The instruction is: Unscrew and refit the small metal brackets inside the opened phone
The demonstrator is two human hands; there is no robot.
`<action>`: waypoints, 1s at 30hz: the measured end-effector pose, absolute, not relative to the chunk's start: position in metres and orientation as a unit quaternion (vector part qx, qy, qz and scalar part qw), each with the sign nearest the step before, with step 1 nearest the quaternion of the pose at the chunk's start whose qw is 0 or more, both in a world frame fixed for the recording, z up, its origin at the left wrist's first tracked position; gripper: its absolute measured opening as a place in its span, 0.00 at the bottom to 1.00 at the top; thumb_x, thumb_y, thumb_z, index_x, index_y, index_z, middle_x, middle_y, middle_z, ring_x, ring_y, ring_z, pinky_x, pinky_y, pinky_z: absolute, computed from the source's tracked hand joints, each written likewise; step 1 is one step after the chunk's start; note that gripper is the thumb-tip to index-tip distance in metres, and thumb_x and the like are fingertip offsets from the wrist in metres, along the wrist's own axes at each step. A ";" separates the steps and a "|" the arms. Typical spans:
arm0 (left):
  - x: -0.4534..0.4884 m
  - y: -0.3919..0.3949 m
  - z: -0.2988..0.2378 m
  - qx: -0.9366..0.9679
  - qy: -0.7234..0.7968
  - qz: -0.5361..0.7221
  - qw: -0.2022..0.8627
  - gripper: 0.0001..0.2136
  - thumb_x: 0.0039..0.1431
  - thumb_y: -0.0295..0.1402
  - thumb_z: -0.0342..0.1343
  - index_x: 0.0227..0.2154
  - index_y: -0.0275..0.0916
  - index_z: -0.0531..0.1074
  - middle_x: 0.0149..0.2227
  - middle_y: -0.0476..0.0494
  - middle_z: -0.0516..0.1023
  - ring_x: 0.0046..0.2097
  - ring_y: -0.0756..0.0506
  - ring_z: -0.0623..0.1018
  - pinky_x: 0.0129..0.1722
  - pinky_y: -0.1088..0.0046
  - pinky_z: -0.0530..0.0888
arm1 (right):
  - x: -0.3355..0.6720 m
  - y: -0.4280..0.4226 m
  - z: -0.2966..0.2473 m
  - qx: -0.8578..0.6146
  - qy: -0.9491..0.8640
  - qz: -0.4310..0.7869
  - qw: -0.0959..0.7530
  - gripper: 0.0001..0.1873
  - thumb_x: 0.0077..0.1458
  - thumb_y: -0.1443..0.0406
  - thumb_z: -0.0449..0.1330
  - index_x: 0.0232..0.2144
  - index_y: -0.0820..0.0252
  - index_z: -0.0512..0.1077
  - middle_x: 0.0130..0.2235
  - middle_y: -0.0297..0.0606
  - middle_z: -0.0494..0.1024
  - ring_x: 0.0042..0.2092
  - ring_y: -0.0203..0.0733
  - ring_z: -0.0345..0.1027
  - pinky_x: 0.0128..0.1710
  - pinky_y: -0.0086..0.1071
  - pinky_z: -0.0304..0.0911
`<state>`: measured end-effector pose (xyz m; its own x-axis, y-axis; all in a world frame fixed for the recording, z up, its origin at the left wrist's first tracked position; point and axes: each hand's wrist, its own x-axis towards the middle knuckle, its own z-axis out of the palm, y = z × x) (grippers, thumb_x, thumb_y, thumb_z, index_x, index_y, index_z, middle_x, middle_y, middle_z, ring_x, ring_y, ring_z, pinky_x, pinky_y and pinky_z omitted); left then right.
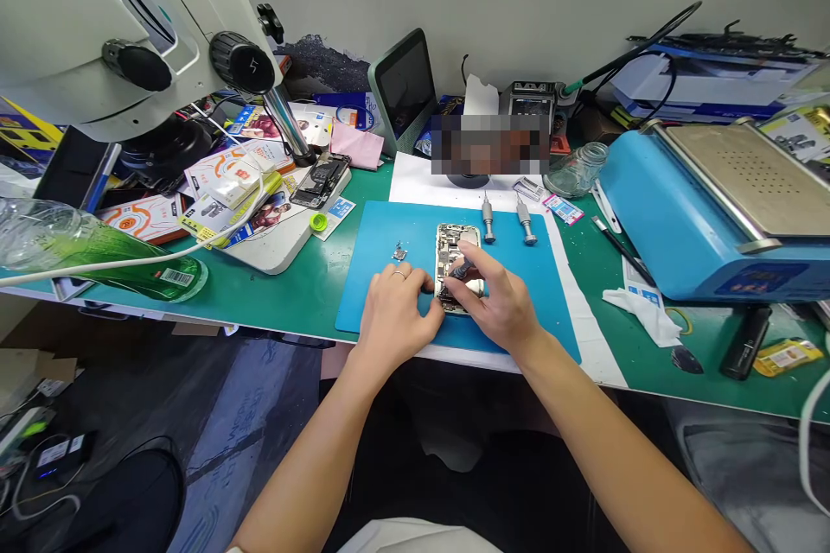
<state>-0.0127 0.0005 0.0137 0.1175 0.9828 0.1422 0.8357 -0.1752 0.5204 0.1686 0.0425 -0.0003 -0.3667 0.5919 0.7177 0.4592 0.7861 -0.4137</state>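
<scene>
An opened phone with its insides showing lies on a blue mat near the table's front edge. My left hand, a ring on one finger, rests closed against the phone's left edge and steadies it. My right hand is over the phone's lower right part, fingers pinched round a small grey tool whose tip touches the phone's inside. Two metal screwdrivers stand just behind the phone. A tiny loose part lies on the mat to the left.
A microscope looms at the upper left over boxes and another opened phone. A green plastic bottle lies left. A blue heating machine stands right, with tweezers, tissue and a black marker near it.
</scene>
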 end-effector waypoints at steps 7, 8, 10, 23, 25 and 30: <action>-0.013 0.000 0.014 0.735 0.619 0.234 0.146 0.03 0.63 0.30 0.60 0.36 0.44 0.72 0.37 0.47 0.77 0.43 0.40 0.75 0.42 0.60 0.66 | 0.170 0.041 -0.001 -0.356 -0.809 0.083 0.461 0.32 0.69 0.63 0.62 0.70 0.47 0.57 0.47 0.40 0.84 0.35 0.43 0.82 0.36 0.38 0.82; -0.013 -0.001 0.014 0.736 0.618 0.236 0.144 0.02 0.65 0.30 0.59 0.35 0.44 0.72 0.36 0.47 0.77 0.43 0.40 0.75 0.41 0.61 0.66 | 0.170 0.041 0.000 -0.354 -0.806 0.086 0.466 0.32 0.69 0.63 0.62 0.70 0.47 0.57 0.48 0.40 0.84 0.35 0.43 0.81 0.36 0.38 0.82; -0.013 -0.001 0.015 0.736 0.615 0.242 0.146 0.04 0.68 0.31 0.56 0.35 0.44 0.72 0.36 0.47 0.77 0.42 0.41 0.74 0.41 0.61 0.65 | 0.171 0.040 0.001 -0.355 -0.797 0.102 0.477 0.32 0.69 0.64 0.62 0.70 0.46 0.57 0.50 0.41 0.84 0.36 0.43 0.82 0.37 0.39 0.83; -0.016 -0.008 0.010 0.740 0.558 0.325 0.188 0.05 0.71 0.34 0.57 0.44 0.44 0.79 0.39 0.46 0.79 0.42 0.43 0.77 0.45 0.63 0.71 | 0.175 0.040 0.005 -0.408 -0.680 0.253 0.554 0.29 0.68 0.60 0.63 0.67 0.48 0.61 0.39 0.35 0.79 0.37 0.42 0.79 0.38 0.38 0.82; -0.016 -0.008 0.010 0.742 0.556 0.326 0.185 0.05 0.71 0.34 0.58 0.43 0.44 0.79 0.38 0.47 0.80 0.42 0.43 0.77 0.45 0.64 0.71 | 0.175 0.040 0.005 -0.413 -0.670 0.266 0.556 0.29 0.68 0.60 0.63 0.67 0.49 0.61 0.38 0.34 0.79 0.37 0.42 0.78 0.38 0.39 0.82; -0.017 -0.008 0.010 0.745 0.552 0.328 0.180 0.05 0.70 0.33 0.59 0.43 0.43 0.79 0.36 0.47 0.78 0.40 0.43 0.76 0.43 0.65 0.71 | 0.174 0.041 0.005 -0.410 -0.658 0.282 0.565 0.29 0.67 0.61 0.64 0.67 0.48 0.61 0.38 0.34 0.78 0.37 0.42 0.78 0.39 0.39 0.82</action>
